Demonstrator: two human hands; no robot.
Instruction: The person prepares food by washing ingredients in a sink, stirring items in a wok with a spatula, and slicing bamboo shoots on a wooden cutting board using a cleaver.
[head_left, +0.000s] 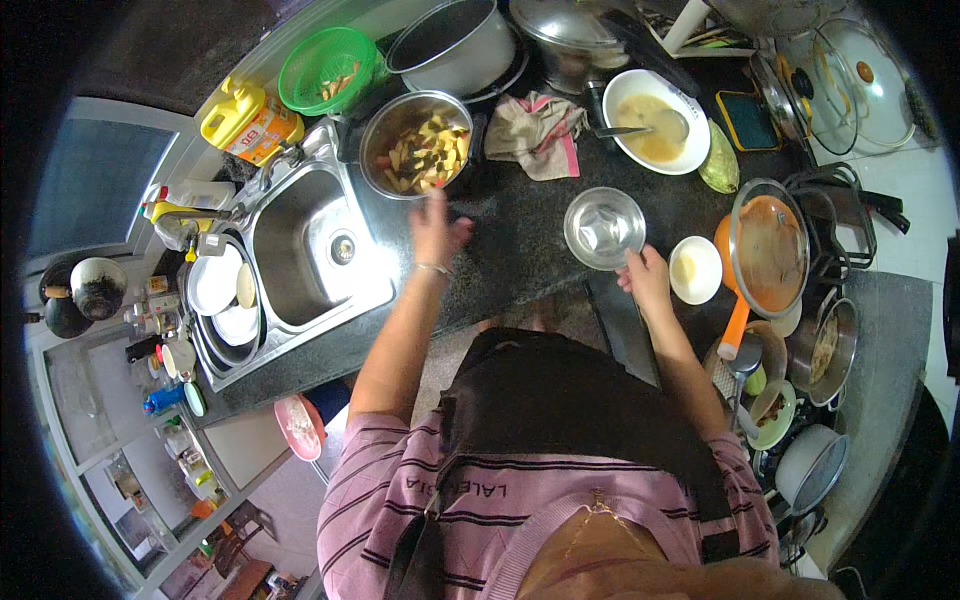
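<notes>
My right hand (646, 276) pinches the near rim of a small clear bowl (604, 227) on the dark stone counter. My left hand (435, 232), slightly blurred, has its fingers apart and points at the near rim of a metal pot (416, 145); whether it touches the rim I cannot tell. Cut yellowish pieces and dark bits of food fill that pot. Right of the clear bowl stands a small white bowl (696, 270) with a little yellow stuff in it. Behind it, a white oval dish (655, 122) holds a yellowish liquid and a ladle.
A steel sink (307, 251) lies left, with a basin of dishes (225, 292) beside it. Behind are a green plastic basket (330, 71), a large pot (454, 49) and a crumpled cloth (536, 135). An orange pan (765, 247) with a glass lid stands right.
</notes>
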